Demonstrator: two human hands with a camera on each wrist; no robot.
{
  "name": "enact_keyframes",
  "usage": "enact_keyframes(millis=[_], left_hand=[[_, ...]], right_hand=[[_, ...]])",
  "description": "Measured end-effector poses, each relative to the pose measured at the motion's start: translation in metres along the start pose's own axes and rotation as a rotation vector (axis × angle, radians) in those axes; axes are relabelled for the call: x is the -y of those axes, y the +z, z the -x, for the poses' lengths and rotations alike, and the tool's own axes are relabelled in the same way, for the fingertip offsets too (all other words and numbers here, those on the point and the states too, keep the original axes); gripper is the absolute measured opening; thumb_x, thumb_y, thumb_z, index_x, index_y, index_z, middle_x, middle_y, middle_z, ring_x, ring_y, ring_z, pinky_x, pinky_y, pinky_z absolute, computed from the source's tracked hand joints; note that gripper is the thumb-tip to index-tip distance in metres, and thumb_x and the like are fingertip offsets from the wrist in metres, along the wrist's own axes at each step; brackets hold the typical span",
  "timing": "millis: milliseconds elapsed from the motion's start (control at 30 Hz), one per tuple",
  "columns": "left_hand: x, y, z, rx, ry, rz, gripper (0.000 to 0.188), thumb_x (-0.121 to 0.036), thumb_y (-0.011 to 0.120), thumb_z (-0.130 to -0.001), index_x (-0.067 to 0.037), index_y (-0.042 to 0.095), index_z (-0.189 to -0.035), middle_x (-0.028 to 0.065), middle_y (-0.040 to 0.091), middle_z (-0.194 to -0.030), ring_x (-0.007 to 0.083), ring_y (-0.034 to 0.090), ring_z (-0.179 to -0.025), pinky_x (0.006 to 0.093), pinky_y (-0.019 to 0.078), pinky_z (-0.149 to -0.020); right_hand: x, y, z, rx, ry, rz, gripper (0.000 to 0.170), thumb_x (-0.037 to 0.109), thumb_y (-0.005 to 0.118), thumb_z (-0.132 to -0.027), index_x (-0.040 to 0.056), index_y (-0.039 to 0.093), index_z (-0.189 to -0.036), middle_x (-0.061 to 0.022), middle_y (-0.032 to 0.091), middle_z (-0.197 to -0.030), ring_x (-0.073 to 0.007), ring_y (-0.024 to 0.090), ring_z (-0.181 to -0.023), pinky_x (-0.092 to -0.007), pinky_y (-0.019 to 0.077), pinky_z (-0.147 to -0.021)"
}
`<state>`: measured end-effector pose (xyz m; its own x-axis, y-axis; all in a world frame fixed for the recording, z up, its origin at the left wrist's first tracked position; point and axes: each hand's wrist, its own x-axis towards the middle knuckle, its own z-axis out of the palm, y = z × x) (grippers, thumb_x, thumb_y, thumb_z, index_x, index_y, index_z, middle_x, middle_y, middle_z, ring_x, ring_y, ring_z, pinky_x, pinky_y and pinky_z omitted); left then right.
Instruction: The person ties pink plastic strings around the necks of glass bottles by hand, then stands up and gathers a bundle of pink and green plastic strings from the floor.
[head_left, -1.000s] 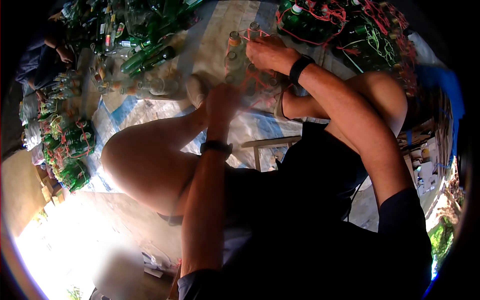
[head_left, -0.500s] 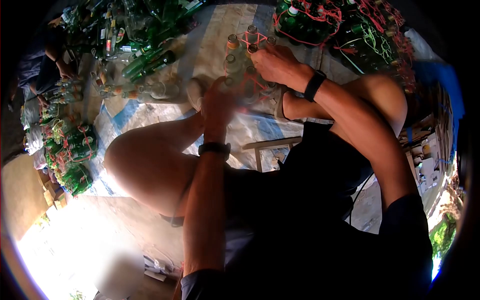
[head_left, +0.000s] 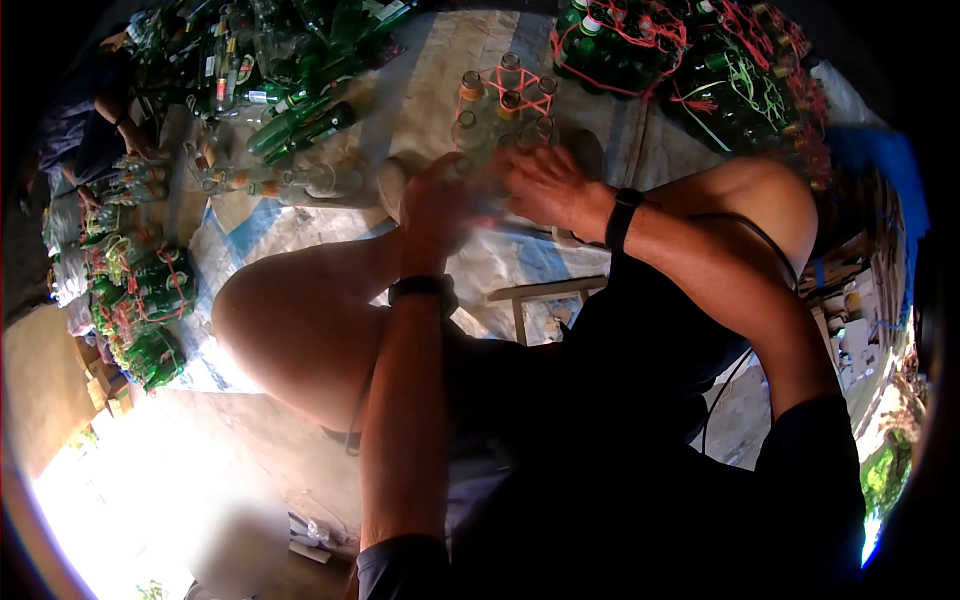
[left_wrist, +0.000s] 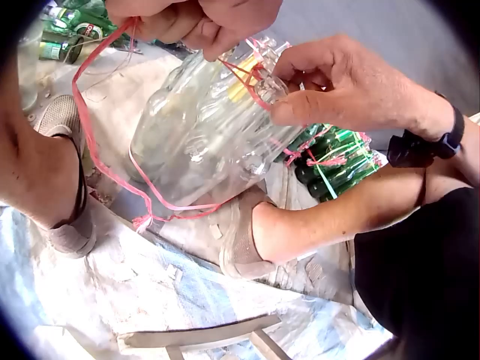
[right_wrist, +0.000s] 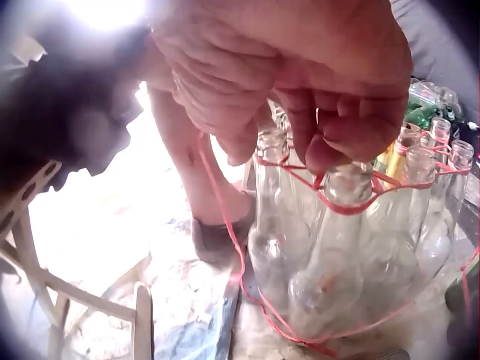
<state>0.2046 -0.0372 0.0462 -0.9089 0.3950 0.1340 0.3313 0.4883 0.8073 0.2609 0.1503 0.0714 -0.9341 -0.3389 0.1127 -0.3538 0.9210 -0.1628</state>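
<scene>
My left hand [left_wrist: 196, 19], upper left, is curled round the red cord [left_wrist: 88, 137], soft and light. The glass bottles [left_wrist: 180, 131], upper middle, should be stiff, slippery, breakable, best taken by their necks; they're clear, round-bodied, cord-laced. Upper right, my right hand [left_wrist: 352, 90] pinches cord beside a neck.

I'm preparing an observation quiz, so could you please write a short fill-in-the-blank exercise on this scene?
1. The cord hanging from the left hand is ____ in color.
2. The nearest bottles are made of clear ____.
3. The bundled bottles at the head view's upper right are ____ in color.
4. The wristband by the right hand is ____ in color.

Missing words: red; glass; green; black.
</scene>
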Motion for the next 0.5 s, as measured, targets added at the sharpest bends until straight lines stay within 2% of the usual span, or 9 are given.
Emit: enact_keyframes(millis=[33, 100, 133, 200, 233, 300, 433, 500], left_hand=[[0.000, -0.001, 0.000, 0.004, 0.000, -0.001, 0.034, -0.013, 0.064, -0.078, -0.013, 0.072, -0.111, 0.0130, 0.057, -0.054, 0.0204, 0.056, -0.047, 0.0364, 0.0458, -0.051], [-0.001, -0.003, -0.002, 0.005, 0.154, -0.130, 0.033, -0.013, 0.064, -0.077, -0.013, 0.072, -0.109, 0.0146, 0.057, -0.055, 0.0235, 0.058, -0.047, 0.0369, 0.0467, -0.050], [-0.002, -0.003, -0.004, 0.007, 0.157, -0.129, 0.033, -0.013, 0.064, -0.077, -0.013, 0.072, -0.109, 0.0146, 0.057, -0.055, 0.0235, 0.058, -0.047, 0.0369, 0.0467, -0.050], [-0.001, -0.004, -0.005, 0.018, 0.171, -0.139, 0.031, -0.012, 0.064, -0.077, -0.013, 0.073, -0.107, 0.0152, 0.057, -0.055, 0.0245, 0.059, -0.047, 0.0368, 0.0471, -0.050], [0.005, 0.000, -0.007, 0.020, 0.174, -0.140, 0.031, -0.012, 0.064, -0.077, -0.013, 0.073, -0.107, 0.0152, 0.057, -0.055, 0.0245, 0.059, -0.047, 0.0368, 0.0471, -0.050], [0.016, 0.009, -0.011, 0.007, -0.092, -0.092, 0.030, -0.013, 0.065, -0.077, -0.014, 0.073, -0.106, 0.0160, 0.058, -0.057, 0.0267, 0.059, -0.048, 0.0377, 0.0478, -0.050], [0.022, 0.010, -0.010, -0.003, -0.035, -0.155, 0.030, -0.013, 0.066, -0.077, -0.014, 0.073, -0.106, 0.0164, 0.059, -0.058, 0.0288, 0.060, -0.050, 0.0387, 0.0480, -0.051], [0.022, 0.011, -0.008, -0.009, -0.039, -0.177, 0.031, -0.013, 0.065, -0.077, -0.014, 0.073, -0.107, 0.0167, 0.060, -0.060, 0.0303, 0.060, -0.051, 0.0400, 0.0482, -0.051]], right_hand=[[-0.001, 0.002, 0.003, 0.000, 0.004, -0.002, 0.048, 0.033, 0.068, -0.081, 0.0126, 0.060, -0.124, -0.0055, 0.051, -0.135, -0.0313, 0.048, -0.121, -0.0481, 0.0372, -0.102], [0.001, -0.006, 0.000, 0.203, 0.033, -0.006, 0.045, 0.035, 0.067, -0.083, 0.0117, 0.062, -0.121, -0.0074, 0.053, -0.135, -0.0325, 0.051, -0.118, -0.0492, 0.0394, -0.101], [0.003, -0.008, -0.006, 0.201, 0.036, -0.005, 0.045, 0.035, 0.067, -0.083, 0.0117, 0.062, -0.121, -0.0074, 0.053, -0.135, -0.0325, 0.051, -0.118, -0.0492, 0.0394, -0.101], [0.006, -0.009, -0.016, 0.403, 0.104, 0.021, 0.043, 0.036, 0.067, -0.083, 0.0117, 0.064, -0.118, -0.0091, 0.055, -0.133, -0.0339, 0.054, -0.116, -0.0524, 0.0408, -0.101], [0.006, -0.008, -0.015, 0.401, 0.108, 0.021, 0.043, 0.036, 0.067, -0.083, 0.0117, 0.064, -0.118, -0.0091, 0.055, -0.133, -0.0339, 0.054, -0.116, -0.0524, 0.0408, -0.101], [0.005, -0.007, -0.014, 0.345, 0.098, -0.021, 0.041, 0.037, 0.068, -0.083, 0.0105, 0.065, -0.115, -0.0107, 0.056, -0.132, -0.0367, 0.055, -0.115, -0.0535, 0.0409, -0.103], [-0.001, -0.013, -0.011, 0.270, 0.020, 0.004, 0.043, 0.036, 0.068, -0.083, 0.0090, 0.064, -0.116, -0.0097, 0.059, -0.122, -0.0346, 0.059, -0.109, -0.0496, 0.0464, -0.096], [-0.009, -0.020, -0.012, 0.322, 0.031, -0.048, 0.047, 0.038, 0.070, -0.081, 0.0126, 0.062, -0.119, -0.0073, 0.059, -0.109, -0.0300, 0.063, -0.096, -0.0454, 0.0513, -0.082]])
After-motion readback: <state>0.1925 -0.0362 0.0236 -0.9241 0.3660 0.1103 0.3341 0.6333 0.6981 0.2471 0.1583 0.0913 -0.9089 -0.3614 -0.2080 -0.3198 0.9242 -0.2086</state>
